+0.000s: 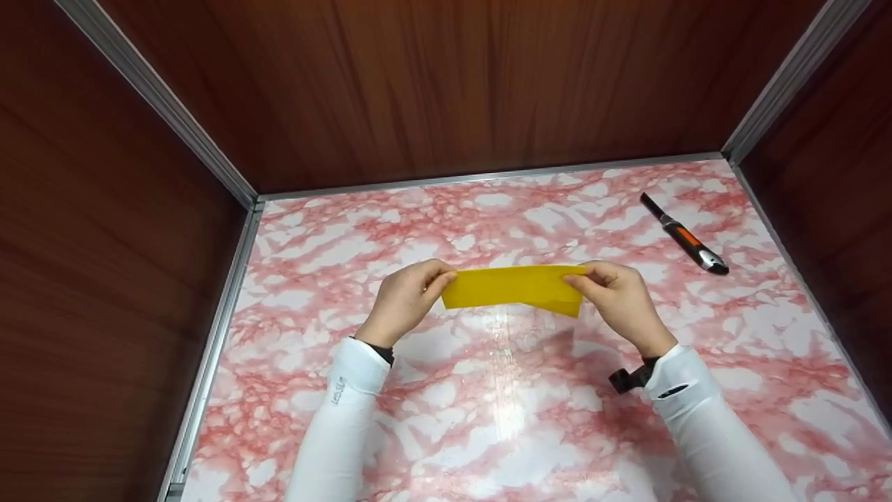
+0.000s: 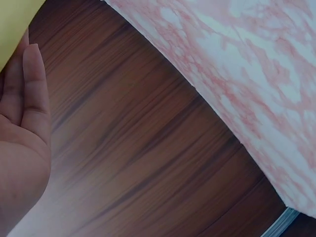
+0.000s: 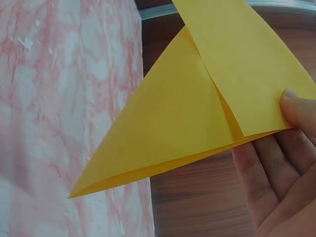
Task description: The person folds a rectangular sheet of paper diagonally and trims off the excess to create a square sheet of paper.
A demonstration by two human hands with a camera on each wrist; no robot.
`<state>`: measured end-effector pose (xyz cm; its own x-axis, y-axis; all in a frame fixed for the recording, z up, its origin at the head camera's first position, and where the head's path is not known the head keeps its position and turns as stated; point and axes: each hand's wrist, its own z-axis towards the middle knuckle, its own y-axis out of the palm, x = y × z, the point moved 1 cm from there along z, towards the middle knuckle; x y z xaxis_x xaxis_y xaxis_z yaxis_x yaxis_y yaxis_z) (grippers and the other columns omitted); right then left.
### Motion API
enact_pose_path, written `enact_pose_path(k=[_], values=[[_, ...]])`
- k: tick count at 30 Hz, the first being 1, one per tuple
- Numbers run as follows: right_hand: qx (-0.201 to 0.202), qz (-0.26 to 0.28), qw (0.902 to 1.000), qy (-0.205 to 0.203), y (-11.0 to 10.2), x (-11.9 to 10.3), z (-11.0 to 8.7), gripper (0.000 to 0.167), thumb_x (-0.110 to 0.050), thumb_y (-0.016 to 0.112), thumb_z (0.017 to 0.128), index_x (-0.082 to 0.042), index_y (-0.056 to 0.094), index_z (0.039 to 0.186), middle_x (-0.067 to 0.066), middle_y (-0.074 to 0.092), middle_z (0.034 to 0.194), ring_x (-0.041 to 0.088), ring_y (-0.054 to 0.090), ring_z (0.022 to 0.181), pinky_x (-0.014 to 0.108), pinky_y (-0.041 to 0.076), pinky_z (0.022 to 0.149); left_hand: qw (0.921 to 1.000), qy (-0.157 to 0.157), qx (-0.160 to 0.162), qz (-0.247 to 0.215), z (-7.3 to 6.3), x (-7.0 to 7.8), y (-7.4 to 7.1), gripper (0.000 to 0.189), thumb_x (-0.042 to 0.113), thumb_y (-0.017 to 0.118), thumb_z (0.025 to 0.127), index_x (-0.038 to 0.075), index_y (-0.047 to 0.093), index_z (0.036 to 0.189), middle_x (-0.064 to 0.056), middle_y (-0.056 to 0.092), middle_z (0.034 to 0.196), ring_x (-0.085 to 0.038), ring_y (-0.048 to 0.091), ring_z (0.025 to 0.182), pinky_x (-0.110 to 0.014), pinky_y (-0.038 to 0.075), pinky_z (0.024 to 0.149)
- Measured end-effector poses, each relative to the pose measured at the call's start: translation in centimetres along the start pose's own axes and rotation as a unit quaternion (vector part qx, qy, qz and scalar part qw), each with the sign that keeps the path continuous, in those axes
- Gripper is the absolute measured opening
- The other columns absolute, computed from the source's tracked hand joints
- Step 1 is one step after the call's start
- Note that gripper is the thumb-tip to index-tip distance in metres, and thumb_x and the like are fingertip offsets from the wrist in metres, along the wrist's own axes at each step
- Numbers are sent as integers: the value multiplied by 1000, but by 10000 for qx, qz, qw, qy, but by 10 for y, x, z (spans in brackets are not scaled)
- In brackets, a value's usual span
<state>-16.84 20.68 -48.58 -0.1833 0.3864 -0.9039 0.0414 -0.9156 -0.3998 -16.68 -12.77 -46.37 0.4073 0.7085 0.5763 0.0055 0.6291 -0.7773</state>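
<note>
Both hands hold up a folded sheet of yellow paper (image 1: 512, 286) over the middle of the table. At its left end, the left hand (image 1: 410, 296) pinches the paper between thumb and fingers. My right hand (image 1: 620, 300) pinches the other end, thumb on the near face. The right wrist view shows the paper (image 3: 153, 118) close up, with a folded flap lying across a layer that tapers to a point. Only part of the left hand (image 2: 24, 113) and a corner of the paper (image 2: 12, 27) show in the left wrist view.
A black utility knife (image 1: 690, 240) with an orange inlay lies at the table's back right. The table (image 1: 334, 251) has a red-and-white marbled top. Dark wood panels (image 1: 446, 84) with metal edging stand along its back and both sides.
</note>
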Motion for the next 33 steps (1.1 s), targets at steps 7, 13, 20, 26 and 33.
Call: enact_pose_path(k=[7, 13, 20, 26, 33], values=[[47, 13, 9998, 181, -3, 3, -1, 31, -39, 74, 86, -8, 76, 92, 6, 73, 85, 19, 66, 79, 23, 51, 66, 9957, -379, 165, -828, -5, -9, -1, 21, 49, 63, 90, 30, 71, 86, 17, 64, 78, -7, 53, 64, -30, 45, 59], [26, 14, 9995, 319, -5, 7, -2, 34, -42, 74, 85, -9, 76, 91, 6, 73, 85, 21, 65, 79, 24, 52, 68, 9842, -619, 112, -1653, -6, -13, 2, 23, 48, 66, 88, 27, 73, 84, 13, 68, 81, -10, 60, 70, -31, 51, 65], [41, 141, 9986, 507, -6, 13, -3, 38, -43, 73, 85, -6, 73, 88, 8, 71, 85, 22, 63, 79, 26, 51, 69, 9667, -877, -108, -2401, -6, -15, 8, 26, 45, 63, 92, 21, 71, 89, 6, 70, 87, -14, 65, 84, -32, 53, 78], [-131, 359, 9975, 596, -7, 12, -6, 35, -37, 73, 87, -2, 71, 89, 11, 70, 84, 23, 60, 77, 32, 52, 69, 9515, -1214, 112, -2826, -7, -17, 16, 27, 46, 69, 87, 19, 70, 86, 2, 71, 87, -17, 67, 81, -32, 55, 77], [-287, 746, 9936, 801, -2, 23, -3, 39, -37, 74, 86, -3, 71, 103, 11, 72, 93, 22, 66, 81, 29, 54, 71, 9552, -1490, 89, -2554, -9, -21, 25, 32, 49, 63, 90, 17, 66, 86, 1, 69, 86, -17, 65, 80, -36, 53, 74]])
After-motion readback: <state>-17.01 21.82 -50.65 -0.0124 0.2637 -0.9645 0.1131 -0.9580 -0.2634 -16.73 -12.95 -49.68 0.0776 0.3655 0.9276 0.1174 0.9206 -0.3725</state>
